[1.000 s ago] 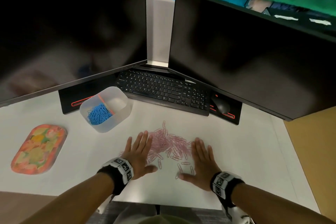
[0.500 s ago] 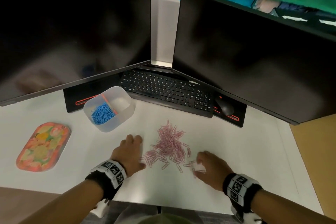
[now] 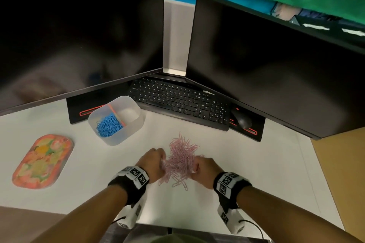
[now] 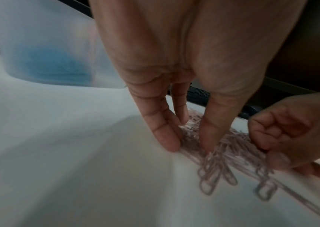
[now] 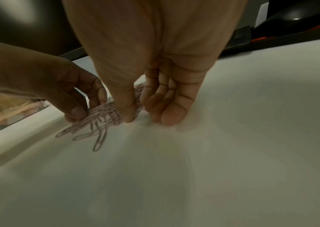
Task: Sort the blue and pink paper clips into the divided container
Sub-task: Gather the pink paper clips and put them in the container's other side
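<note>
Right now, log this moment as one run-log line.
left hand: grips pink paper clips | right hand: grips same pile | blue paper clips: in divided container, other compartment bare

Two bare forearms reach forward side by side, each with a black wristband bearing square printed markers. The left hand (image 3: 153,163) and right hand (image 3: 205,170) face each other, close together, knuckles up, fingers (image 4: 166,136) curled downward and inward.
</note>
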The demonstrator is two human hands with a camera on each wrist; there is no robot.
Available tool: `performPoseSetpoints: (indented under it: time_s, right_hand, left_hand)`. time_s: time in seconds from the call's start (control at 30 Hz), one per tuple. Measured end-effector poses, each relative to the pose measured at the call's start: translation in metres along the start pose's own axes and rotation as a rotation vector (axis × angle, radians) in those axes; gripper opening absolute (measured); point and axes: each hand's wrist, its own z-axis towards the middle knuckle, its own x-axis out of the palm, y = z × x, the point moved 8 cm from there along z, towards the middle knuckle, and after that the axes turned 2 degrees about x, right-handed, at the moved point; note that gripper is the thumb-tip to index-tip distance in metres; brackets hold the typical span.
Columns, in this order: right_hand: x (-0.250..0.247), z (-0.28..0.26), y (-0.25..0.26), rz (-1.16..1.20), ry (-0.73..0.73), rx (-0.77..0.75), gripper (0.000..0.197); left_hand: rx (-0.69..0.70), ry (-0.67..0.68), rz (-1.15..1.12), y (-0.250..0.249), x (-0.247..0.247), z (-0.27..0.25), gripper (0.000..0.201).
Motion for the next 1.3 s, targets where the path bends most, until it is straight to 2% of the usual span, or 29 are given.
performPoseSetpoints:
  time_s: [0.07, 0.1, 0.17, 0.2, 0.23, 0.3, 0.4, 0.5, 0.73, 0.83, 1.0, 1.1, 1.2, 1.3]
  right_hand:
    - [-0.005, 0.002, 0.005, -0.023, -0.03, -0.004, 0.035]
    - [-0.007, 0.001, 0.007, -0.039, -0.043, -0.009, 0.041]
    - [-0.011, 0.0, 0.011, -0.093, -0.041, -0.014, 0.074]
    - [-0.011, 0.001, 0.013, -0.129, -0.03, -0.006, 0.087]
    - [-0.011, 0.002, 0.017, -0.162, -0.022, -0.005, 0.094]
    - [-0.012, 0.007, 0.025, -0.215, -0.018, -0.021, 0.087]
    - [-0.011, 0.014, 0.032, -0.229, -0.03, -0.057, 0.048]
    - [-0.01, 0.016, 0.032, -0.241, -0.067, -0.094, 0.02]
    - [-0.019, 0.019, 0.03, -0.2, -0.156, -0.125, 0.011]
    - [-0.023, 0.019, 0.026, -0.145, -0.165, -0.102, 0.014]
    - [-0.027, 0.016, 0.024, -0.064, -0.16, -0.094, 0.021]
    - [-0.03, 0.015, 0.026, -0.023, -0.17, -0.095, 0.02]
    - [-0.033, 0.014, 0.029, 0.005, -0.164, -0.093, 0.02]
    - [-0.038, 0.012, 0.03, 0.014, -0.157, -0.09, 0.021]
  left_hand:
    - [-0.024, 0.042, -0.042, -0.005, 0.005, 0.001, 0.061]
    - [-0.034, 0.061, -0.028, -0.007, 0.008, 0.0, 0.075]
    - [-0.029, 0.079, 0.107, -0.014, 0.011, -0.001, 0.096]
    - [-0.017, 0.073, 0.176, -0.018, 0.013, -0.001, 0.1]
    - [-0.004, 0.061, 0.21, -0.023, 0.014, 0.0, 0.099]
    - [0.01, 0.03, 0.183, -0.029, 0.014, 0.003, 0.082]
    - [0.054, -0.031, 0.128, -0.032, 0.007, 0.007, 0.044]
    - [0.099, -0.095, 0.125, -0.032, 0.001, 0.01, 0.024]
    - [0.126, -0.156, 0.079, -0.026, -0.004, 0.018, 0.019]
    - [0.093, -0.157, 0.026, -0.021, -0.005, 0.02, 0.021]
    - [0.093, -0.116, -0.008, -0.021, -0.005, 0.018, 0.045]
    - [0.176, -0.062, 0.158, -0.037, -0.003, 0.013, 0.06]
    - [0.266, -0.065, 0.297, -0.054, -0.001, 0.012, 0.053]
    - [0.314, -0.025, 0.322, -0.063, 0.004, 0.017, 0.038]
